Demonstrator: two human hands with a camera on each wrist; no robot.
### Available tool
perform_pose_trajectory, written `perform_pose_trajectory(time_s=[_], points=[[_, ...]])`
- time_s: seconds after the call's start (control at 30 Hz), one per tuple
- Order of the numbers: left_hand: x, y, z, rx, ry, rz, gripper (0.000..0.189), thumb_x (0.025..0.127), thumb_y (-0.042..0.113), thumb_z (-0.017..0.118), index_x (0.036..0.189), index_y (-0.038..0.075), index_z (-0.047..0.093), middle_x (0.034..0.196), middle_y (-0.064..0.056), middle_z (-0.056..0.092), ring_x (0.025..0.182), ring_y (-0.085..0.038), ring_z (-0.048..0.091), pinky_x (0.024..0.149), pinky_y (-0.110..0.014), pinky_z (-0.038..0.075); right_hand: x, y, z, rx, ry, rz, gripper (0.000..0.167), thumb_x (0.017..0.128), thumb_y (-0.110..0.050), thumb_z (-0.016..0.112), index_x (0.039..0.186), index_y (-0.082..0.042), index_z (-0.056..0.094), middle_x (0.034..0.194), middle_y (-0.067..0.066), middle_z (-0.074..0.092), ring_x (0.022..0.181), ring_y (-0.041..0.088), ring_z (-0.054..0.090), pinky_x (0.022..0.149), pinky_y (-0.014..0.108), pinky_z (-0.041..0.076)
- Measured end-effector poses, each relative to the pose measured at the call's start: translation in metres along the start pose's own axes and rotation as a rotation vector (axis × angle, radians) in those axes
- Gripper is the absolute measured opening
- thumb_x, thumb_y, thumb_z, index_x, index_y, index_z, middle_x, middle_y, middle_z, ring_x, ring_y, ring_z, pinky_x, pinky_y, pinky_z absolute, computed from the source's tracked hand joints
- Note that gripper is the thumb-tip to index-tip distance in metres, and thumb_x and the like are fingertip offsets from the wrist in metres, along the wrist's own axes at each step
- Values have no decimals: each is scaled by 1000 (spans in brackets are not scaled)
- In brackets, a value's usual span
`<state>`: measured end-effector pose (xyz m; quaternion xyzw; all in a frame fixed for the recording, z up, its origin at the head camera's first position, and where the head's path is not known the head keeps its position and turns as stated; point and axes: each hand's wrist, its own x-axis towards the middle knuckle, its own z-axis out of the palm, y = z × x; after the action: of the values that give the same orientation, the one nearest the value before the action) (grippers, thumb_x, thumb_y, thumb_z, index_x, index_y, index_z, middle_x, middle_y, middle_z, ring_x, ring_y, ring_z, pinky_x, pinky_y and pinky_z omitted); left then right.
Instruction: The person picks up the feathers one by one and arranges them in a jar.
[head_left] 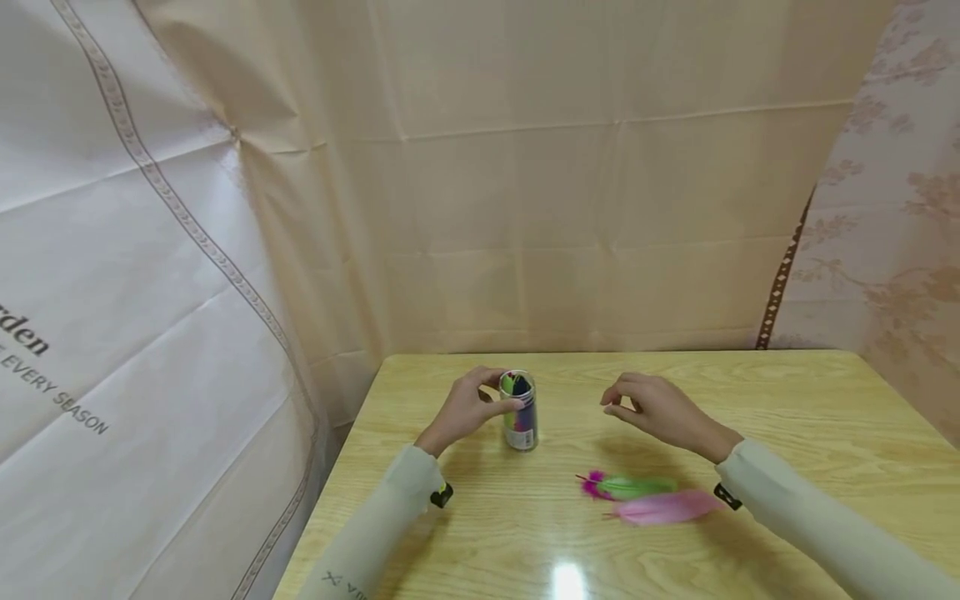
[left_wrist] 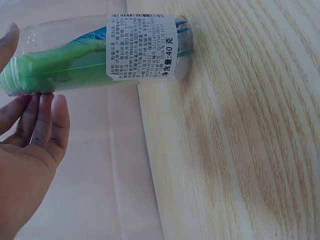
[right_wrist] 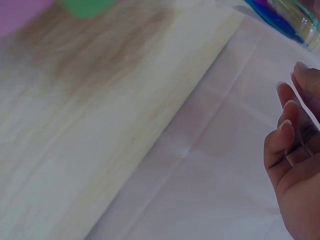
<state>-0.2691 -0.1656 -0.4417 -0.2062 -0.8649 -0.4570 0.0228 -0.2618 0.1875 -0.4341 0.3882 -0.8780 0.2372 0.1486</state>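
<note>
My left hand [head_left: 467, 407] holds a clear plastic jar [head_left: 522, 437] near its rim, with the thumb on the near side and the fingers behind. The jar stands upright on the wooden table and has a white printed label [left_wrist: 141, 47]. Inside are colourful feathers [left_wrist: 60, 67], green and blue in the left wrist view. Over the table to the right, my right hand [head_left: 667, 414] hovers with loosely bent fingers and holds nothing. Below it lie a green feather [head_left: 637, 487] with a magenta tuft at its quill end and a pink feather [head_left: 667, 507].
The light wooden table [head_left: 450, 550] reaches back to a beige cloth [head_left: 600, 208] hanging behind it. At the left hangs a white printed cloth [head_left: 150, 333], and a floral one [head_left: 892, 250] at the right.
</note>
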Motion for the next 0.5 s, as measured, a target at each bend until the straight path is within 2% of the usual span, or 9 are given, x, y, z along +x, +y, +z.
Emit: perform_pose_trajectory(time_s=[0.2,0.4,0.5], points=[[1,0,-2,-8,-4,0,53,88,46,81,132,19,68,117,6,62,110,-24,60,87,-38,54,-26,8,1,40,-10,34,7,96,-21,76,101,-24,75,90,-20,62,66,-4,47,57,22,44],[0,1,-2,-6,-17,-5,55,88,49,81,133,20,68,117,7,62,110,-22,60,87,-35,55,-54,11,3,107,-6,76,7,95,-19,76,101,-22,75,90,-21,62,61,-5,43,52,21,42],[0,1,-2,-7,-20,-6,55,88,49,81,133,20,68,118,6,62,111,-23,60,86,-34,54,-64,12,3,115,-6,62,7,94,-17,77,100,-20,75,90,-19,62,62,-5,44,53,20,42]])
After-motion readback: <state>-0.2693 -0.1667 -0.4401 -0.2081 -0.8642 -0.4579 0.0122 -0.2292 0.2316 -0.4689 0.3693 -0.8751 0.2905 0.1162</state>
